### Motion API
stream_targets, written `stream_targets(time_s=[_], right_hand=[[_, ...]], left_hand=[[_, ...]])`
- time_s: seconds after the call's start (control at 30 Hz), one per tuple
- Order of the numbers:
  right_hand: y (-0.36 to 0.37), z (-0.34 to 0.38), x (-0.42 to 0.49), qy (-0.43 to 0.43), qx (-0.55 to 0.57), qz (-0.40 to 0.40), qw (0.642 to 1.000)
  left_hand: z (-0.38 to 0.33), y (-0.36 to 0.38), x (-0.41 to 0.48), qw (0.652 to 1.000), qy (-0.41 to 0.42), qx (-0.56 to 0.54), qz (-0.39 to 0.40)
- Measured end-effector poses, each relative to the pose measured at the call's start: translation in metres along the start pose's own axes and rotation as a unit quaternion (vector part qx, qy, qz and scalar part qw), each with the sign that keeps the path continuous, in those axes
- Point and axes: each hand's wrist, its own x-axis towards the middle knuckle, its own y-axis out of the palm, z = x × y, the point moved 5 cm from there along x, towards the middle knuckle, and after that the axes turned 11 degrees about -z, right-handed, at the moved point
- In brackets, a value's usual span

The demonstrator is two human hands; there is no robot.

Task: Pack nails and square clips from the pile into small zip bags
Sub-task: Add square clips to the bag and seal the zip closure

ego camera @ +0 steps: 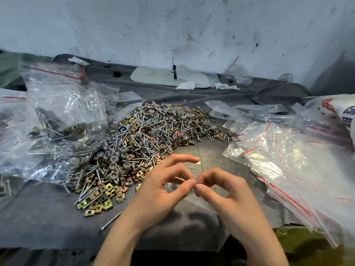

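Grey cloth (pixel 38 217) covers the work surface in front of you. The pile (pixel 146 135) lies on it just beyond your hands and slightly to the left; it is a mix of silver nails (pixel 84 194), brass-coloured square clips (pixel 104 189) and grey round caps (pixel 113 158). Your left hand (pixel 159 191) and right hand (pixel 226 191) meet at the centre of the view, near the front edge of the pile. Each hand pinches the top edge of one small zip bag (pixel 184 200) between thumb and forefinger, and the fingertips of the two hands are almost touching. A short length of the red seal line shows between them. The clear bag hangs below your fingers over the cloth; its contents cannot be determined. The other fingers of your left hand are extended towards the pile and hold nothing. One loose nail (pixel 111 220) lies on the cloth just beside your left forearm. Filled bags (pixel 63 120) rest against the left side of the pile. A stack of flat empty bags (pixel 288 156) with red seal lines lies to your right, apart from the pile. A white board (pixel 153 75) lies at the back, against the marked wall (pixel 172 25).
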Motion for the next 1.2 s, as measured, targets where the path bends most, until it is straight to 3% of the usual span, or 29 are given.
stream_targets(time_s=[0.13, 0.37, 0.57, 0.87, 1.2], right_hand=[[0.001, 0.001, -0.002, -0.017, -0.011, 0.021, 1.0], [-0.005, -0.001, -0.002, -0.017, 0.001, -0.023, 1.0], [-0.007, -0.002, -0.004, -0.029, -0.014, -0.038, 0.999], [-0.003, -0.012, -0.004, 0.059, 0.063, -0.043, 0.995], [0.005, -0.006, -0.004, 0.021, 0.093, -0.032, 0.995]], left_hand=[[0.0, 0.001, 0.0, 1.0, 0.003, -0.002, 0.001], [-0.002, -0.002, -0.001, 0.997, -0.017, -0.051, -0.06], [0.003, 0.001, -0.002, 0.997, -0.047, -0.051, -0.024], [0.002, -0.006, -0.003, 0.985, -0.082, -0.123, -0.089], [0.008, 0.004, -0.004, 0.981, -0.126, -0.145, -0.017]])
